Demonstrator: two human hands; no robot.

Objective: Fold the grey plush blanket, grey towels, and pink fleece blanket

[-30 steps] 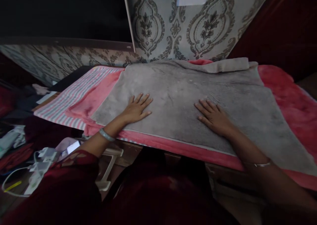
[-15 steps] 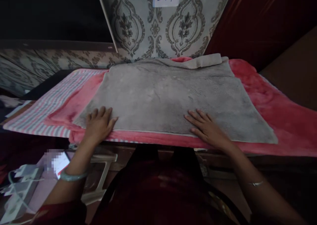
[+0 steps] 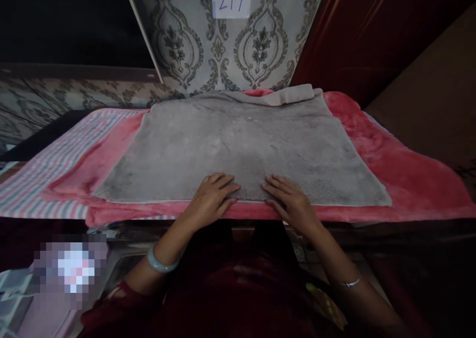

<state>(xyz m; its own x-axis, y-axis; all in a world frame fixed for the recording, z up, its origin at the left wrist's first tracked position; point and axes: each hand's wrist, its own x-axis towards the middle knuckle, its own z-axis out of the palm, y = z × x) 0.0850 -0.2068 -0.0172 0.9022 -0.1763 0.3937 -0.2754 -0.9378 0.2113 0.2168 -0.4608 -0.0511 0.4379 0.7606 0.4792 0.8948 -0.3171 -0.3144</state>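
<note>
A grey plush towel point(image 3: 238, 140) lies spread out in front of me, with a folded-over strip along its far edge. My left hand point(image 3: 213, 197) rests flat on its near edge, left of the middle, fingers stretched out. A little to the right, my right hand point(image 3: 290, 199) lies on the same edge with its fingers spread. Neither hand grips anything. Beneath the towel is a red-pink plush cloth point(image 3: 412, 174), which shows along the front and at both sides. Under that, a striped cloth point(image 3: 55, 164) sticks out at the left.
A dark screen point(image 3: 70, 26) stands at the back left. A paper marked 277 point(image 3: 231, 0) hangs on the patterned wall. At the right rises a dark red wooden panel point(image 3: 345, 35). A white power strip point(image 3: 15, 288) is at the lower left, beside a blurred-out patch.
My left hand has slid right along the near edge, from the towel's left corner toward the middle. Both hands are now closer together. The view has shifted slightly.
</note>
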